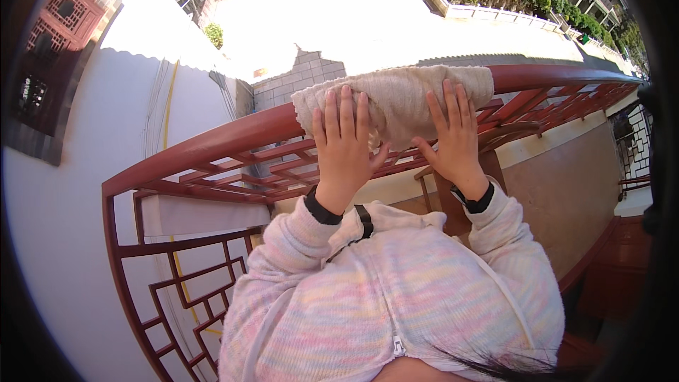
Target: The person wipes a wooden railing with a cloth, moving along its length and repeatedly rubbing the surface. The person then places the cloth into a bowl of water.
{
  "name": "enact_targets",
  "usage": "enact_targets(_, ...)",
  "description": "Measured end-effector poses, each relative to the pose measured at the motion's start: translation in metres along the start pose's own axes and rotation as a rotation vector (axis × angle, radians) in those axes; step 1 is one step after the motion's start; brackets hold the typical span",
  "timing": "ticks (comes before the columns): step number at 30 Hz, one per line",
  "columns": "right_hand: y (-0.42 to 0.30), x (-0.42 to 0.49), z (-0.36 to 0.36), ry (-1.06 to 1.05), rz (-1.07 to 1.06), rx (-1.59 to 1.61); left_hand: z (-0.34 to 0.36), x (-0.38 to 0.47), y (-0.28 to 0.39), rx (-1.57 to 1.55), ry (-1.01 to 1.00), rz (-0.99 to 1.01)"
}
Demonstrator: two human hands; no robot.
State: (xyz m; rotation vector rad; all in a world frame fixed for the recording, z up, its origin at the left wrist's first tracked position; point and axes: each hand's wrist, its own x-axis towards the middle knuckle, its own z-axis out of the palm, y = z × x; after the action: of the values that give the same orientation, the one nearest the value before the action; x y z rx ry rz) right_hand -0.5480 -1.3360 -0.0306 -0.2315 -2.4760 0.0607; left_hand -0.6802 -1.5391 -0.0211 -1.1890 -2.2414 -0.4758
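A beige terry cloth (pixel 406 87) is draped over the rounded top rail of a red railing (pixel 233 140). On the cloth's left part lies my left hand (pixel 344 143), palm down, fingers spread and pointing away from me. My right hand (pixel 453 132) rests the same way toward the cloth's right end, its thumb pointing inward at the other thumb. Neither hand is closed around the cloth. Folds run across the fabric between them. The cloth's underside against the rail is hidden.
Red lattice (pixel 286 170) fills the railing below the top rail. A white wall (pixel 69 223) stands at the left, with a yellow pipe (pixel 171 101) and cables. Sunlit paving (pixel 318 69) lies far below beyond the railing. A brown wooden piece (pixel 490 170) stands by my right wrist.
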Motion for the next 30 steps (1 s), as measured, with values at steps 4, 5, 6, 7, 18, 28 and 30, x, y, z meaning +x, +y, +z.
enact_targets(4, 0.011, 0.000, 0.002, 0.055, -0.030, -0.164, -0.002, -0.002, 0.007, 0.034, -0.028, 0.006)
enact_targets(5, 0.013, 0.005, 0.002, -0.009, 0.006, -0.163, -0.002, -0.001, 0.009, 0.041, -0.033, -0.002)
enact_targets(6, 0.016, 0.014, 0.002, -0.009, 0.008, -0.152, -0.002, 0.002, 0.010, 0.084, -0.034, 0.004)
enact_targets(7, 0.020, 0.022, 0.001, -0.006, 0.008, -0.145, -0.002, 0.007, 0.010, 0.091, -0.048, 0.003)
enact_targets(18, 0.044, 0.123, -0.016, -0.604, 0.114, 0.138, -0.012, 0.069, -0.016, 0.028, -0.197, -0.059)
enact_targets(28, 0.055, 0.088, -0.021, -0.242, -0.268, 0.154, -0.010, 0.063, -0.014, 0.027, -0.029, 0.001)
enact_targets(30, 0.057, 0.089, -0.018, -0.239, -0.266, 0.146, -0.008, 0.061, -0.014, 0.028, -0.055, -0.025)
